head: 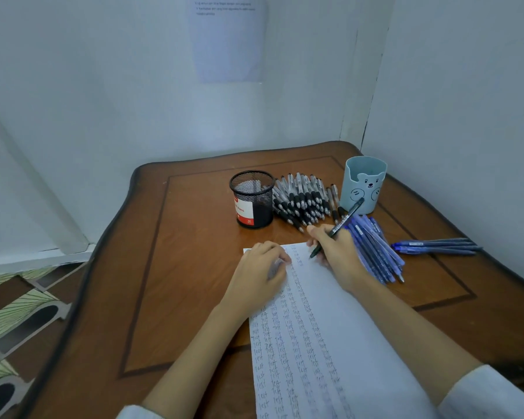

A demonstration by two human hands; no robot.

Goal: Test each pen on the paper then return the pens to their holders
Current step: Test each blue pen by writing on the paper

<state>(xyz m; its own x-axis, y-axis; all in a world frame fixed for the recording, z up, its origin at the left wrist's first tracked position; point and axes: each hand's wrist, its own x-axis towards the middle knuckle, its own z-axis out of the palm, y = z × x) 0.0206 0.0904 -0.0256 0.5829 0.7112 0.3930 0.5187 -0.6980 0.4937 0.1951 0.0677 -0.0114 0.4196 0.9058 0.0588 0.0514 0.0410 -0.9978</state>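
On the table (194, 267), black pens (303, 201) lie between mesh holder (252, 204) and bear holder (363, 184).

One mesh holder (252, 199), one bear holder (364, 184), one paper (345, 328); pens (304, 198) heaped, uncountable.

My left hand (260, 267) lies palm down, fingers loosely bent, its forearm reaching in from the lower left. My right hand (336, 252) pinches a pen (347, 217) between thumb and fingers, tip angled down-left. Both forearms are bare, with the sleeves back near the elbows.
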